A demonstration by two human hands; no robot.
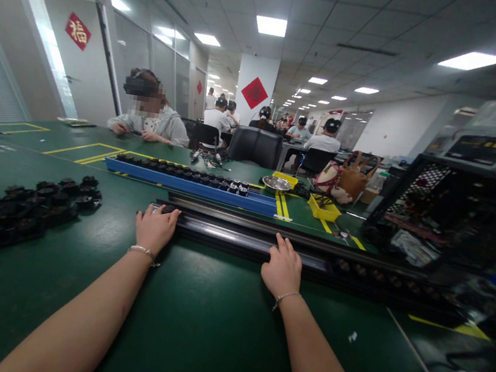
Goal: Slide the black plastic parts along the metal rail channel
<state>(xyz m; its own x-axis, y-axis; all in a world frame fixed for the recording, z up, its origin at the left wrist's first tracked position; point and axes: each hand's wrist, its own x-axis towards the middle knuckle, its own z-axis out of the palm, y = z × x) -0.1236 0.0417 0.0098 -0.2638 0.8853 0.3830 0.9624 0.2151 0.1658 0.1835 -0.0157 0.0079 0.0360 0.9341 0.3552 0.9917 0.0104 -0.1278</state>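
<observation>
A long black rail with a shiny channel lies crosswise on the green table before me. At its left end, my left hand is closed around a small black part, thumb on one side and fingers on the other; the part's details are too dark to make out. My right hand rests on the rail's near edge further right, fingers stretched forward over the channel. Several dark round-topped parts sit in the rail's right stretch. A loose cluster of black parts lies to the left of my hands.
Beyond the rail, a blue tray holds rows of black parts. A metal bowl and a yellow bin stand behind it. An open computer case is at right. Across the table sits a person.
</observation>
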